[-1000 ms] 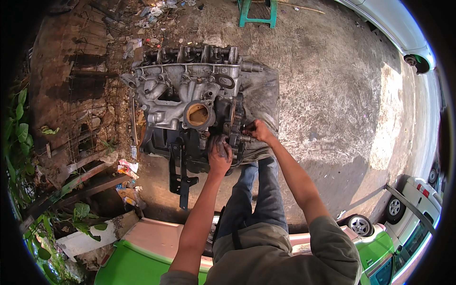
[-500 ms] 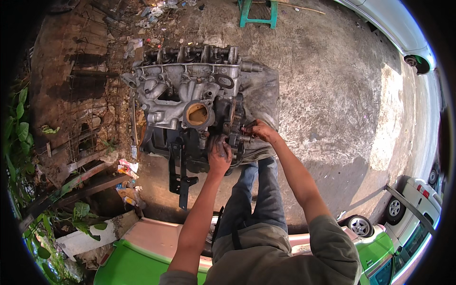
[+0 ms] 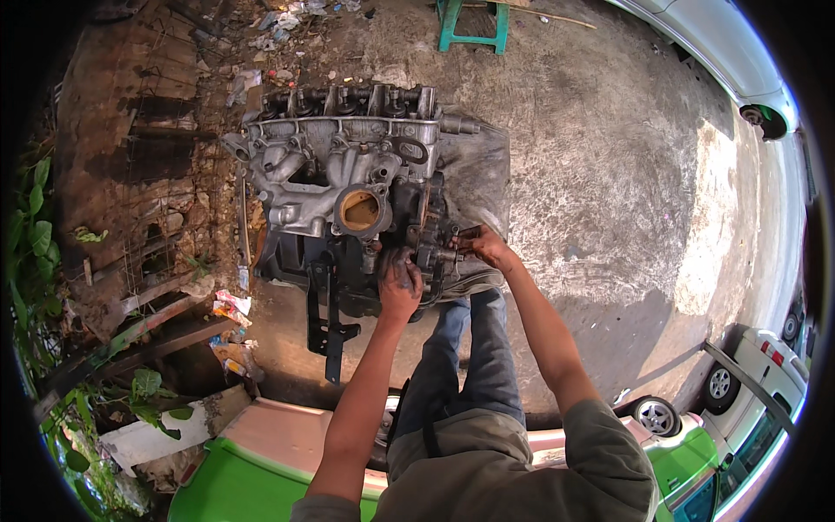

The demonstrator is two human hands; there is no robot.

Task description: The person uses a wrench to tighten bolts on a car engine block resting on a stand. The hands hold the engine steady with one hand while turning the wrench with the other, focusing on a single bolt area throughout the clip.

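Just beyond your hands, the grimy grey cast-metal engine block (image 3: 348, 183) sits on a dusty tarp (image 3: 478, 165). Your left hand (image 3: 400, 283), fingers curled, presses on its dark near face, likely to steady it. To its right, your right hand (image 3: 487, 248) pinches a small metal fitting (image 3: 439, 252), probably to work it.

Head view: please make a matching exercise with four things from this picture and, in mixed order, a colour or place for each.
Things:
1. engine
2. stool
3. left hand
4. right hand

Descriptions:
A. green, at the top edge
B. grey metal, with a round opening, on the concrete ground
C. on the engine's right side, at a small metal part
D. on the engine's lower side, dark with grease

Pairs: 1-B, 2-A, 3-D, 4-C
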